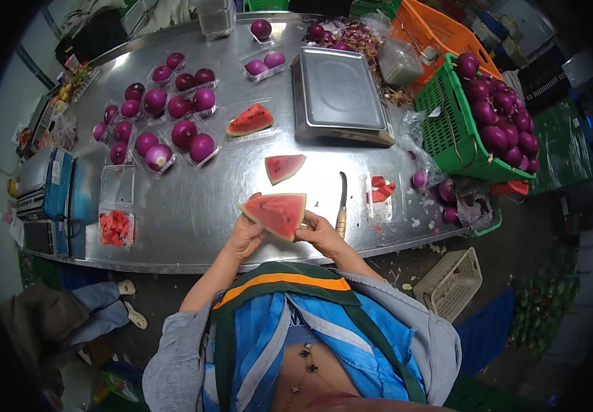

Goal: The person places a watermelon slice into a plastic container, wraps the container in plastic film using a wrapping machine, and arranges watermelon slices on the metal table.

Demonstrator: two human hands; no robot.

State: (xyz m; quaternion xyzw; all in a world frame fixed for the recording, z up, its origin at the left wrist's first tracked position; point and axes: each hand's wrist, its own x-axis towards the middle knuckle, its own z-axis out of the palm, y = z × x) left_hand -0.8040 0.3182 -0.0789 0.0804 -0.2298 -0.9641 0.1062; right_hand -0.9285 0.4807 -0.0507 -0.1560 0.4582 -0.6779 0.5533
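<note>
A wedge of watermelon (277, 214) with red flesh and a pale green rind is held up between both my hands near the table's front edge. My left hand (245, 235) grips its left side, and my right hand (319, 233) pinches the lower right corner. Just beyond lies a smaller watermelon piece (284, 168), with a larger watermelon wedge (250, 120) farther back. To the right of my right hand rests a curved knife (342, 199) with a wooden handle. A clear tray holds a few red watermelon pieces (382, 189).
Red onions (155, 101) sit in clear trays at the back left. A clear box of red pieces (115, 228) stands left. A weighing scale (340, 89) is at the back, beside a green crate (441, 130) of onions. Another person's legs (97, 312) show at lower left.
</note>
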